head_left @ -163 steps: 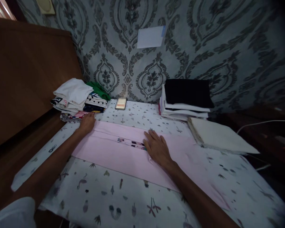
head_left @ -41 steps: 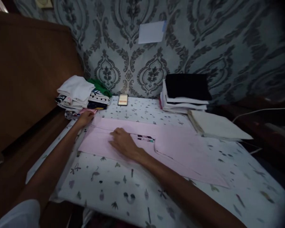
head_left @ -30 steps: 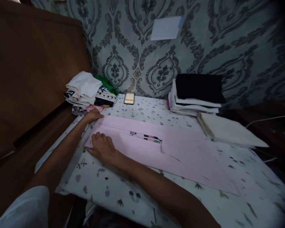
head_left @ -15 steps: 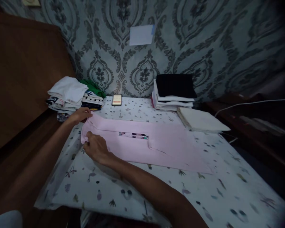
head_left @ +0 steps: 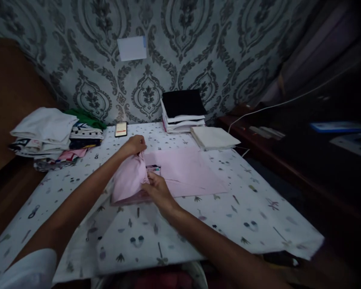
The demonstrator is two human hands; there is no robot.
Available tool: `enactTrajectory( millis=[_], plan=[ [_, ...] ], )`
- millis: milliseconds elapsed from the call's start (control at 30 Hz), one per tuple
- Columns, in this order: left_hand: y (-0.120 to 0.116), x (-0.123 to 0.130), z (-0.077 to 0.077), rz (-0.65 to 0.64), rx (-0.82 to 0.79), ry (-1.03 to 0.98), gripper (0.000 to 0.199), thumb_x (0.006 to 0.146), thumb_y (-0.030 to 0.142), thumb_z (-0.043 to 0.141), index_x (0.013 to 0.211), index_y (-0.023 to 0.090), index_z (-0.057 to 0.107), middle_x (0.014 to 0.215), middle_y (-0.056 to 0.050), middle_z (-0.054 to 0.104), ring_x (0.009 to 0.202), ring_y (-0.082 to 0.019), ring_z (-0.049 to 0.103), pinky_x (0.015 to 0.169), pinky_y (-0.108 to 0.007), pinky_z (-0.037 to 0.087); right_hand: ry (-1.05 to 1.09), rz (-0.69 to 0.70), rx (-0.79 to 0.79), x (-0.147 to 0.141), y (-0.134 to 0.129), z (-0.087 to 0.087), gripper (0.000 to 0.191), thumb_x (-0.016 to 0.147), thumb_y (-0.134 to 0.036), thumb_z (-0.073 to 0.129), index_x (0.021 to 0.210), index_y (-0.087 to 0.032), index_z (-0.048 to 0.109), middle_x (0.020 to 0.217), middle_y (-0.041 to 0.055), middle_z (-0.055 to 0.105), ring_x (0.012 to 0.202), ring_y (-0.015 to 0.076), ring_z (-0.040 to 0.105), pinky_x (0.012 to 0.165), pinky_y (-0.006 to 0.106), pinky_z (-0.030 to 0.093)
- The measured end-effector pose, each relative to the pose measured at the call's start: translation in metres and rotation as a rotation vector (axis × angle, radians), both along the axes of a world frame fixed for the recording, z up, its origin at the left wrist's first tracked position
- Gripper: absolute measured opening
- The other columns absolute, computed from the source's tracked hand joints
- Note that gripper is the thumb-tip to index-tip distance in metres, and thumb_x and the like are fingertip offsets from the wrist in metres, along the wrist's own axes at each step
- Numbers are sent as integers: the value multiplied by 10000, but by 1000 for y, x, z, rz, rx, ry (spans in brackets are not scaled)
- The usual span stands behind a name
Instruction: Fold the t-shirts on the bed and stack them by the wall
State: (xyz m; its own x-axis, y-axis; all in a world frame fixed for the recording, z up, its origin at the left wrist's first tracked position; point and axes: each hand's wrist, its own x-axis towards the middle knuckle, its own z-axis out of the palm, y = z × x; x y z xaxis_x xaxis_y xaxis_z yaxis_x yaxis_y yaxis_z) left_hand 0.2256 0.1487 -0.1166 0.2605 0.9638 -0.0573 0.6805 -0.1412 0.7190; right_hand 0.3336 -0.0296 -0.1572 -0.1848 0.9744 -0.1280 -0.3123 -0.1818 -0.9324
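A pink garment lies lengthwise on the patterned tablecloth, its left end lifted and folded over toward the right. My left hand pinches the far corner of that raised end. At the near side of the same edge, my right hand grips the cloth between thumb and fingers. A small strip of dark and coloured print shows between the folded layers, just right of the raised edge.
Folded clothes are piled at the left, by a brown panel. A phone lies near the wall. Farther right stand a stack topped with black cloth and a cream folded cloth. A white cable runs at the right.
Both hands have carried the garment's left end up and to the right, folding it over. The camera view has turned to the right.
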Motion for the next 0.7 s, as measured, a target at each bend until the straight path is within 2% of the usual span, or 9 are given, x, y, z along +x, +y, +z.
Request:
enactTrajectory(
  millis=[100, 200, 267, 333, 467, 600, 700],
  plan=[
    [-7, 35, -26, -41, -87, 24, 151, 698, 159, 704, 682, 172, 555, 488, 41, 541, 432, -122, 528, 489, -231, 426, 45, -37, -104, 28, -9, -11, 218, 601, -230, 658, 810, -185, 616, 778, -16, 684, 691, 152, 632, 663, 293, 565],
    [-11, 44, -39, -91, -148, -24, 164, 820, 280, 644, 757, 181, 529, 561, 14, 601, 463, -132, 583, 491, -230, 448, 131, 44, -210, 45, -13, -15, 233, 592, -208, 699, 811, -166, 632, 776, 2, 686, 715, 143, 651, 723, 280, 572],
    [-6, 36, -37, -123, -140, -68, 189, 880, 349, 571, 800, 186, 517, 633, -6, 634, 484, -126, 597, 487, -222, 445, 183, 78, -284, 51, -11, -14, 180, 632, -215, 703, 778, -160, 615, 736, 7, 660, 687, 136, 650, 702, 272, 580],
    [3, 22, -30, -151, -102, -93, 193, 885, 370, 540, 836, 185, 525, 686, -19, 649, 502, -120, 596, 487, -217, 438, 198, 39, -365, 53, -7, -12, 142, 703, -242, 694, 743, -165, 582, 683, 0, 611, 639, 134, 636, 650, 283, 593],
    [19, 1, -22, -246, -4, -67, 150, 765, 247, 571, 891, 172, 603, 754, -28, 668, 657, -143, 626, 598, -241, 479, 131, -7, -419, 51, -1, -8, 197, 807, -298, 701, 755, -164, 565, 659, -11, 542, 594, 130, 605, 584, 298, 607],
    [21, 1, -34, -387, 66, 1, 260, 652, 148, 539, 865, 174, 687, 892, -41, 703, 884, -180, 630, 823, -297, 486, 47, 21, -364, 50, 0, -7, 114, 765, -171, 706, 831, -136, 620, 740, 27, 604, 635, 132, 607, 572, 281, 608],
    [24, 7, -43, -455, 93, 37, 303, 661, 172, 544, 918, 185, 705, 922, -40, 695, 892, -191, 612, 826, -304, 471, 46, 39, -338, 50, -1, -8, 178, 729, -121, 668, 907, -132, 652, 802, 48, 651, 652, 142, 624, 565, 286, 603]
  ],
)
